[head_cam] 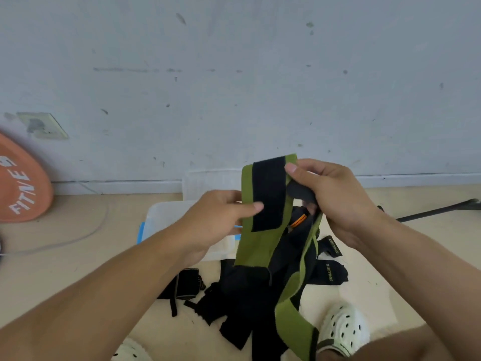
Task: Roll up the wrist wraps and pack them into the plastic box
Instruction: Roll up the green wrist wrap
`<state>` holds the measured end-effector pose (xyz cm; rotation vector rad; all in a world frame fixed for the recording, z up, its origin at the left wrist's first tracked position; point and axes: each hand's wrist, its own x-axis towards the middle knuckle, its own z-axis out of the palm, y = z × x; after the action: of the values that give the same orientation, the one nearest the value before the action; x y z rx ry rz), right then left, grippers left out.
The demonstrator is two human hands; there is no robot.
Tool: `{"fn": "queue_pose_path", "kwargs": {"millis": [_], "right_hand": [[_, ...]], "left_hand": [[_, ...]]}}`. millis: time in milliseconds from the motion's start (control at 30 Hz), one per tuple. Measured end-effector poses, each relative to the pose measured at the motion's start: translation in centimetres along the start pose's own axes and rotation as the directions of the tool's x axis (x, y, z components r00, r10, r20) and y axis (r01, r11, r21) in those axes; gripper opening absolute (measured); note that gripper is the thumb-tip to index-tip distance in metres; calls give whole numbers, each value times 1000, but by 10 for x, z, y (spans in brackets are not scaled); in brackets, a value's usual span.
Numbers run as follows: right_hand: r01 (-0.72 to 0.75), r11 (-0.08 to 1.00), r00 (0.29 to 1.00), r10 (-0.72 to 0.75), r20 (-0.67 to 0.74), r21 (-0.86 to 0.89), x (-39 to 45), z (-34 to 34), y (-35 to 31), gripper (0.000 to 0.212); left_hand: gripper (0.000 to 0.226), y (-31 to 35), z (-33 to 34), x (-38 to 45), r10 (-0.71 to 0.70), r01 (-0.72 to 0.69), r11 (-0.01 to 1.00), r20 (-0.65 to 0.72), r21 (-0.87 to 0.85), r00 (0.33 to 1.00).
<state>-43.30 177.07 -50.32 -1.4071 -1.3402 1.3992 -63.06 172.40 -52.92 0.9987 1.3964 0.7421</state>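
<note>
at six o'clock a heap of black wraps (244,295) lies unrolled on the pale floor (78,269), so most rolling and packing remains. above it the left hand (208,220) and right hand (335,199) each pinch the green wrist wrap (260,246), unrolled. toward twelve o'clock sits the plastic box (166,217), contents hidden, then the scuffed grey wall (234,74), an orange weight plate (20,183) at nine o'clock.

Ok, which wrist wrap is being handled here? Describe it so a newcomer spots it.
Start at the clear plastic box by the wall. Just before it, both hands hold up the green wrap with a black strip; the wraps on the floor are black.
</note>
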Motion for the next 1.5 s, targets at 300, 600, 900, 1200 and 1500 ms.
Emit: {"fn": "queue_pose_path", "kwargs": {"millis": [300, 600, 900, 1200, 1500], "right_hand": [[-64, 924, 929, 193, 315, -377, -9, 2, -3, 29], [-52, 971, 977, 98, 189, -231, -11, 6, -4, 21], [-60, 958, 955, 137, 264, -281, -15, 6, -2, 22], [-124, 990, 992, 125, -8, 75, 0, 4, -2, 14], [-120, 971, 963, 164, 215, -206, -13, 8, -1, 38]], "left_hand": [[15, 1, -4, 4, 101, -162, 972, -321, -169, 942], [39, 4, 0, -2, 116, -141, 973, -140, -181, 983], [25, 8, -7, 1, 105, -180, 936, -249, -302, 963], [59, -8, 12, -3, 104, -113, 987, -87, -114, 991], [65, -3, 3, 3, 57, -103, 975, -226, -198, 973]]}}
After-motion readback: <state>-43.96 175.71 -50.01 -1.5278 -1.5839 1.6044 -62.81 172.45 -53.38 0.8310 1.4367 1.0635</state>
